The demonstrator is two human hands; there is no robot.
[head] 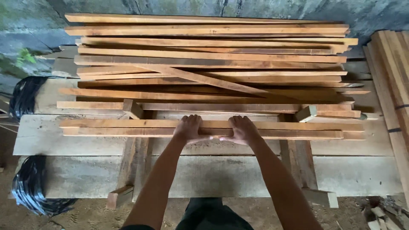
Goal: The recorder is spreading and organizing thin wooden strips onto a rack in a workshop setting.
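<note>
A table point(76, 174) of broad, pale grey planks fills most of the view, its boards running left to right. No container is in sight; the wood lies loose on the table top.

Over the far half of the table lies a pile of wooden slats point(213, 55), long thin reddish-brown strips stacked roughly parallel, their long axes running left to right, with one slat lying slantwise across the pile. Along the right edge of the view a second stack of boards point(394, 76) runs away from the camera, bound by a dark strap.

Nearer the person, two slats point(106, 127) lie side by side, touching each other, apart from the main pile. Their long axis runs left to right across the table, the ends pointing to either side.

Two bundles of black strapping point(30, 183) hang at the left edge of the table, one farther and one nearer.

Short wooden offcuts point(119, 196) lie on the table, one at the near left edge, others just behind the two slats.

The left hand point(189, 128) rests palm down on the two slats near their middle, fingers curled over the far edge. The right hand point(242, 130) lies just beside it in the same way, the thumbs nearly meeting.
</note>
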